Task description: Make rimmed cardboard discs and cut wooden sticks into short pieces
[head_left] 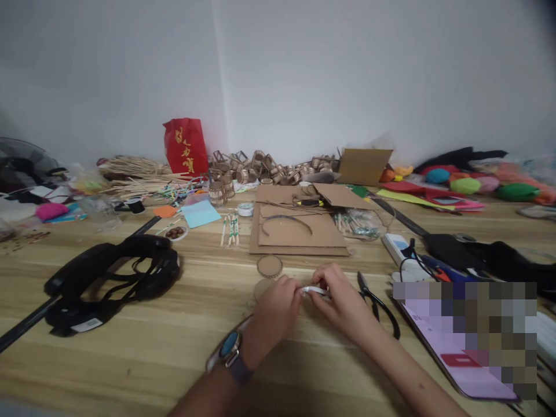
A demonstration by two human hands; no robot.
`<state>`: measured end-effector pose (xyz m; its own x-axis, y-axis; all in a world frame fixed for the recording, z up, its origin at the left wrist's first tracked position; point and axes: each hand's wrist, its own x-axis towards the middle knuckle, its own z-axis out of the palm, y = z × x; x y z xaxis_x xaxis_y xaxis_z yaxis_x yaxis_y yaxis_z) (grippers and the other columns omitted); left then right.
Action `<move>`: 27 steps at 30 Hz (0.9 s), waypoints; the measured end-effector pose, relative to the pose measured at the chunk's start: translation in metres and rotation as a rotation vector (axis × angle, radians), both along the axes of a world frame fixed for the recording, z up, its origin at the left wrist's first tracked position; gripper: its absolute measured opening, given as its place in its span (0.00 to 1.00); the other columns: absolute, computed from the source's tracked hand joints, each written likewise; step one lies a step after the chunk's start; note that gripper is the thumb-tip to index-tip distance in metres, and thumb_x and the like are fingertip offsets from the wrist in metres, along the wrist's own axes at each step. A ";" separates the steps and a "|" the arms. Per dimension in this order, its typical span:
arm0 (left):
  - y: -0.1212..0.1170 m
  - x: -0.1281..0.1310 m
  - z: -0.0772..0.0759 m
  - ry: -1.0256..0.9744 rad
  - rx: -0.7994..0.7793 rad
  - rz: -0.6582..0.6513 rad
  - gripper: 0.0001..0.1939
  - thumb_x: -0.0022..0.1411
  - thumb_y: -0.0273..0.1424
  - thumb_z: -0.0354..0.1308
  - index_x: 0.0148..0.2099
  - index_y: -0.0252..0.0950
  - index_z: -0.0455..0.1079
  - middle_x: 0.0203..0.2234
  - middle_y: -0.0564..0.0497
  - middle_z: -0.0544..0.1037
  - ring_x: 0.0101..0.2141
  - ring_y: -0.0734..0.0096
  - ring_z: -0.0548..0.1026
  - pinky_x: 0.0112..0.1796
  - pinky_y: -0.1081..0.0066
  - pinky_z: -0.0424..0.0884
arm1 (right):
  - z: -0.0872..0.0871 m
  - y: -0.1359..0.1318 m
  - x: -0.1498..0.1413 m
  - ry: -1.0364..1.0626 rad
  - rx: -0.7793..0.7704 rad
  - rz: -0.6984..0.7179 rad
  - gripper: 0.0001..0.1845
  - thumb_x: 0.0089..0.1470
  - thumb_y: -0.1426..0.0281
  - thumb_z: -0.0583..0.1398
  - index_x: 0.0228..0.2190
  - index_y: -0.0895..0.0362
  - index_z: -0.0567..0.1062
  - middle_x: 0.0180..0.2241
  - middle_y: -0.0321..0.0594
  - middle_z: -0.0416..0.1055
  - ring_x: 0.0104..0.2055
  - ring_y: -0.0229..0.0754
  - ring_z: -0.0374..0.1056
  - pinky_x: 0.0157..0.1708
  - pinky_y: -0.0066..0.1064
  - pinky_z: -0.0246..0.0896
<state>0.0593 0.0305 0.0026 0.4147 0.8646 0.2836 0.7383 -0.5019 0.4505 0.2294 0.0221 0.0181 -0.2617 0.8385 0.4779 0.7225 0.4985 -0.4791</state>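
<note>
My left hand (278,304), with a watch (230,346) on its wrist, pinches one end of a short, narrow white strip (316,289). The fingers of my right hand (341,298) close on the strip's other end. What the strip is made of cannot be made out. Just beyond my hands lies a round cardboard disc (270,266) with a notched-looking rim. A second cardboard disc (262,289) is partly covered by my left hand. Black-handled scissors (377,304) rest to the right of my right hand. A flat, pale-edged object under my left wrist is mostly hidden.
Stacked cardboard sheets (299,234) lie ahead, a curved strip (286,218) on top. Printed sticks (231,229) and a tape roll (245,209) sit left of them. A black strapped headset (113,278) occupies the left, a tablet (452,341) the right. Small woven-looking baskets (260,168) line the wall.
</note>
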 end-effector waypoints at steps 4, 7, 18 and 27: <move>-0.003 0.004 -0.008 0.010 -0.014 0.100 0.09 0.65 0.25 0.46 0.34 0.36 0.66 0.32 0.48 0.75 0.34 0.65 0.73 0.36 0.66 0.68 | -0.021 0.005 -0.008 0.096 0.039 -0.147 0.04 0.53 0.71 0.55 0.30 0.53 0.62 0.32 0.40 0.61 0.32 0.43 0.61 0.32 0.34 0.61; -0.003 0.002 -0.011 -0.048 0.064 0.012 0.06 0.62 0.24 0.49 0.35 0.35 0.66 0.46 0.42 0.74 0.43 0.63 0.73 0.43 0.64 0.69 | -0.027 0.005 -0.011 0.135 -0.012 -0.118 0.04 0.53 0.71 0.55 0.29 0.53 0.62 0.30 0.38 0.62 0.32 0.43 0.62 0.33 0.33 0.61; 0.003 -0.005 -0.013 -0.026 0.053 -0.089 0.08 0.63 0.25 0.47 0.33 0.36 0.65 0.33 0.48 0.74 0.35 0.67 0.72 0.37 0.67 0.69 | -0.028 0.000 -0.001 0.190 -0.172 -0.122 0.06 0.53 0.69 0.55 0.25 0.52 0.63 0.26 0.36 0.65 0.30 0.42 0.63 0.30 0.31 0.59; 0.008 -0.008 -0.018 -0.002 -0.001 0.081 0.10 0.67 0.27 0.45 0.34 0.37 0.65 0.34 0.49 0.73 0.36 0.67 0.71 0.39 0.67 0.70 | -0.035 -0.012 -0.014 0.100 -0.040 0.070 0.11 0.58 0.74 0.51 0.25 0.53 0.64 0.28 0.38 0.64 0.32 0.43 0.64 0.31 0.31 0.60</move>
<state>0.0513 0.0383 -0.0158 0.3425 0.8958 0.2834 0.7758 -0.4398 0.4526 0.2151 0.0098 -0.0166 -0.2724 0.8390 0.4711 0.6342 0.5247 -0.5678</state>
